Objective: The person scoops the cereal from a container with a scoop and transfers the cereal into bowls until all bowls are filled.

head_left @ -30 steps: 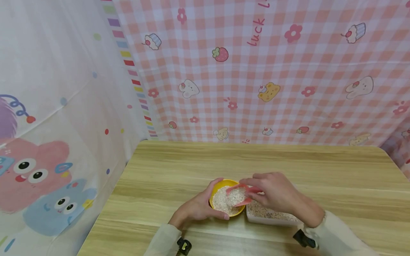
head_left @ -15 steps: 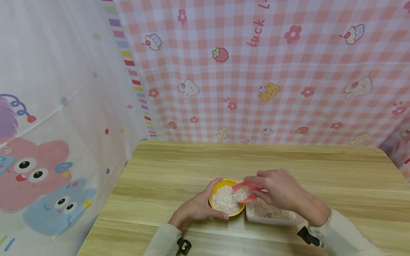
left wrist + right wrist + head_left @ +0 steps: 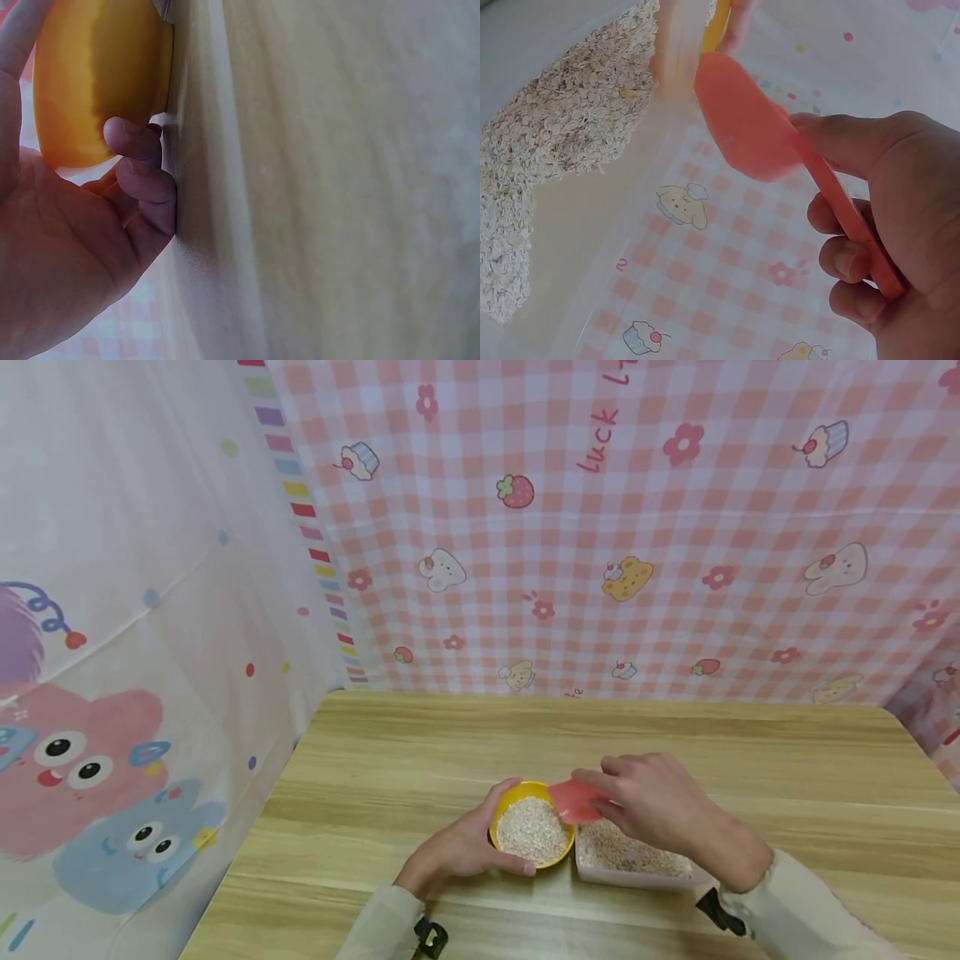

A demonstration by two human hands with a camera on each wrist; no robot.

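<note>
My left hand [image 3: 468,842] holds a small yellow bowl [image 3: 534,789] from its left side, thumb at the near rim and fingers at the far side. A mound of rolled oats [image 3: 531,832] fills much of it. In the left wrist view, fingers curl beside the base of the bowl [image 3: 67,90]. My right hand [image 3: 660,802] grips a pink scoop [image 3: 576,800] by its handle, and the scoop is tipped over at the bowl's right rim. The right wrist view shows the fingers wrapped round the handle and the outside of the scoop [image 3: 750,127].
Right beside the bowl stands a translucent rectangular container [image 3: 637,880] with more oats, partly beneath my right hand. All of this is on a wooden table [image 3: 420,743]. A pink checked cloth [image 3: 480,535] hangs behind it, and a printed white cloth [image 3: 187,635] at the left.
The scoop was full of oats over the bowl; it has drawn back to the right and turned over. The mound in the bowl now shows uncovered. My left hand has stayed put.
</note>
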